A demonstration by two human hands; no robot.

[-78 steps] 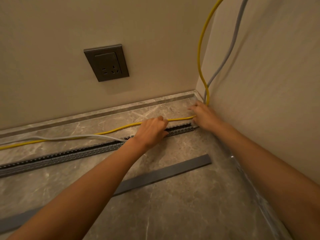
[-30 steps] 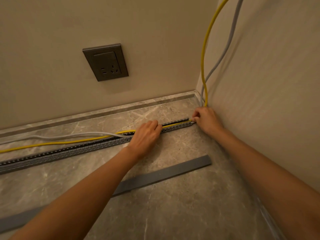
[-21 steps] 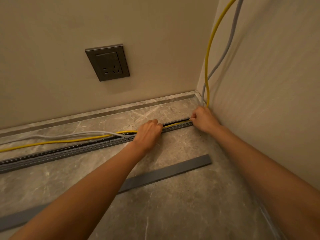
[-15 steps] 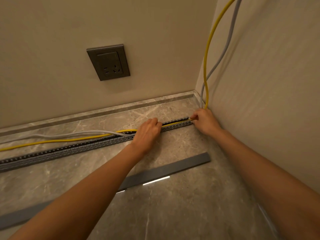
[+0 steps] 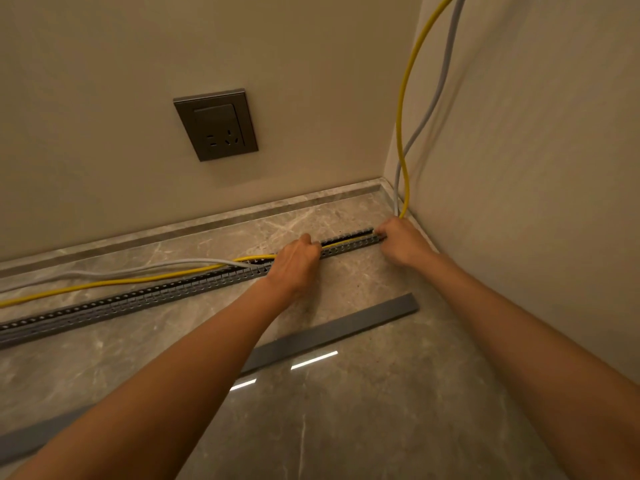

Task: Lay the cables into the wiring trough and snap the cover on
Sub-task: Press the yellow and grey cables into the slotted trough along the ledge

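Observation:
A grey slotted wiring trough [image 5: 145, 301] runs along the marble floor toward the corner. A yellow cable [image 5: 114, 282] and a grey cable [image 5: 145, 270] lie on the floor behind it at the left and enter the trough near my left hand [image 5: 294, 263]. Between my hands the yellow cable lies inside the trough. My left hand's curled fingers press on the cables at the trough. My right hand [image 5: 403, 242] grips the cables at the trough's right end, where both rise up the corner. The flat grey cover [image 5: 332, 336] lies on the floor in front.
A dark wall socket [image 5: 216, 124] sits on the back wall above the marble skirting [image 5: 207, 221]. The side wall [image 5: 536, 168] stands close on the right, right beside my right forearm. Polished floor [image 5: 346, 410] spreads out in front of the cover.
The yellow cable between my hands has dropped from behind the trough into it. My right hand moved down from the corner to the trough's end, and my left hand shifted slightly along the trough.

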